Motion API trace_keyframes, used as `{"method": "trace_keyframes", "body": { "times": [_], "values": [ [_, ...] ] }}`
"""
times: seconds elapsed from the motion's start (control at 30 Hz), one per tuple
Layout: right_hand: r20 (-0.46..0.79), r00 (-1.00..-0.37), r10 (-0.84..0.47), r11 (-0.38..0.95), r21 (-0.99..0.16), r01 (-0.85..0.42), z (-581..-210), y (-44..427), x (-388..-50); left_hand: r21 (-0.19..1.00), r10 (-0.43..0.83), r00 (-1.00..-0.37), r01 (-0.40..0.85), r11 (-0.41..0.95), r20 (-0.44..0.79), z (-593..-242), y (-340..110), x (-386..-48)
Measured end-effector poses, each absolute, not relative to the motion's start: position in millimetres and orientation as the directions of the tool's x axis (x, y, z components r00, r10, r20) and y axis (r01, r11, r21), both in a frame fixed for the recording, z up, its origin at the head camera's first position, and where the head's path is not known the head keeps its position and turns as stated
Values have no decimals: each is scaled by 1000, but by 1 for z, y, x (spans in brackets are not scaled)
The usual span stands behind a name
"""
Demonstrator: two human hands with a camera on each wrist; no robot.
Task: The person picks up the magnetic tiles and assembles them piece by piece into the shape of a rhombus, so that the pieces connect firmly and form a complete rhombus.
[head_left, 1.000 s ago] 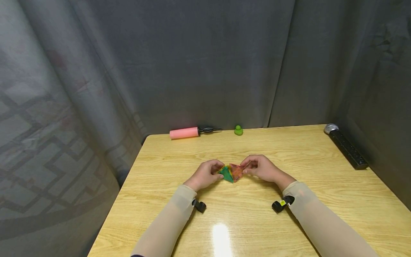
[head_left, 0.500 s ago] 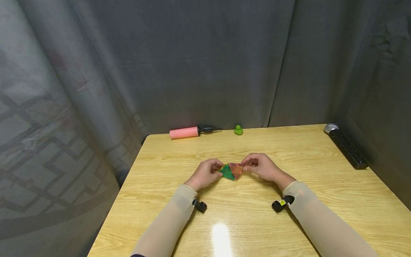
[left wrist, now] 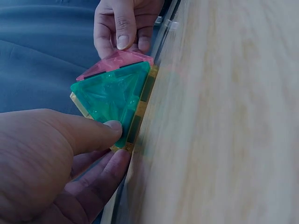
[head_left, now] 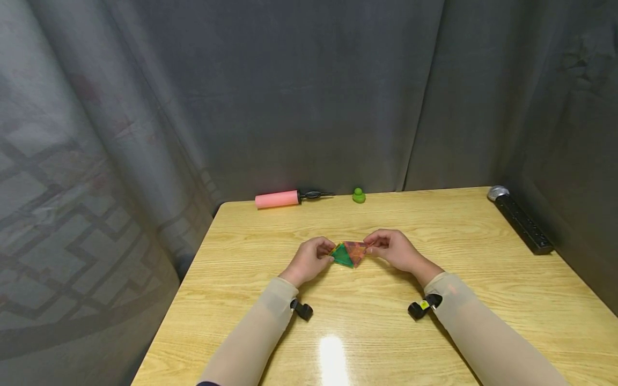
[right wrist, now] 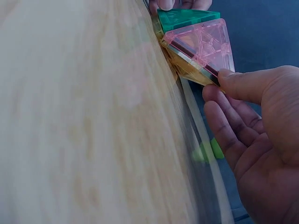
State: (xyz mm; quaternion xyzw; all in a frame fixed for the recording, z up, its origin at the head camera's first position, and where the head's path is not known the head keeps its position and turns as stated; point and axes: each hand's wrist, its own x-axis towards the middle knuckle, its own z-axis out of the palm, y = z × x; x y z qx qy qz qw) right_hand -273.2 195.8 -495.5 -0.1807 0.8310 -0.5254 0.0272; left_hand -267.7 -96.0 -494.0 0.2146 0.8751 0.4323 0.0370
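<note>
Between both hands, over the middle of the table, is a joined piece of see-through triangular magnetic tiles. The green tile (head_left: pixel 343 255) makes up its left half and the pink tile (head_left: pixel 355 252) its right. Yellow-orange tiles (left wrist: pixel 144 102) lie behind them, partly covered. My left hand (head_left: pixel 309 261) pinches the green tile's outer corner, thumb on the green face and fingers underneath. At the opposite corner, my right hand (head_left: pixel 396 252) pinches the pink tile, its thumb on the edge. Green and pink meet along one side. Whether the piece touches the table, I cannot tell.
Along the back edge of the wooden table (head_left: pixel 270 332) lie a pink hand pump (head_left: pixel 277 200) with a black nozzle and a small green duck-like toy (head_left: pixel 358 195). A black microphone-shaped object (head_left: pixel 520 221) lies at the right edge. Grey curtains (head_left: pixel 309 96) surround the table.
The tile piece has shifted slightly toward the back and its lower tip has come up, so the faces look flatter. Both hands keep their pinch and have moved back a little.
</note>
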Motion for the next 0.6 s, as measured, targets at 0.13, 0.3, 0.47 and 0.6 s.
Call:
{"method": "trace_keyframes", "body": {
  "times": [0.13, 0.3, 0.47, 0.6],
  "values": [
    [135, -938, -319, 400, -878, -262, -496, 196, -273, 772, 400, -908, 342, 536, 125, -494, -96, -268],
    [134, -938, -320, 398, -879, -262, -494, 194, -272, 770, 391, -912, 337, 542, 124, -496, -96, -269],
    [134, -937, -323, 393, -882, -262, -494, 193, -272, 777, 391, -912, 336, 531, 128, -497, -96, -269],
    [133, -938, -320, 393, -882, -260, -494, 193, -272, 779, 393, -910, 339, 527, 130, -497, -96, -269]
  ]
}}
